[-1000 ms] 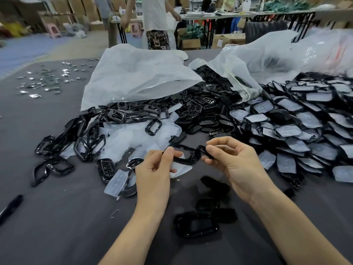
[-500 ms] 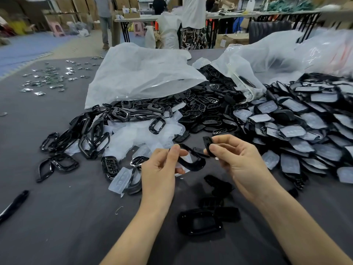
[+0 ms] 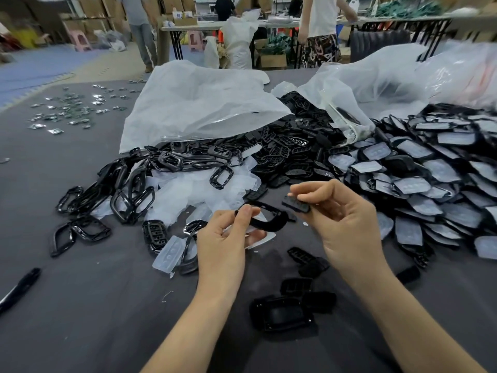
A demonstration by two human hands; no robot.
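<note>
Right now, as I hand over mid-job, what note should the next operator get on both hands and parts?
Left hand pinches a black frame above the table. Right hand pinches a small black insert at the frame's right end; it is not yet seated in the frame. Loose frames lie to the left, film-covered pieces piled to the right. Likely left: fit the insert into the frame.

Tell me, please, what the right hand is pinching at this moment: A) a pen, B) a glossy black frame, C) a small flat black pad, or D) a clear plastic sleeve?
C: the right hand pinches a small flat black pad, while the left hand holds the glossy black frame.
</note>
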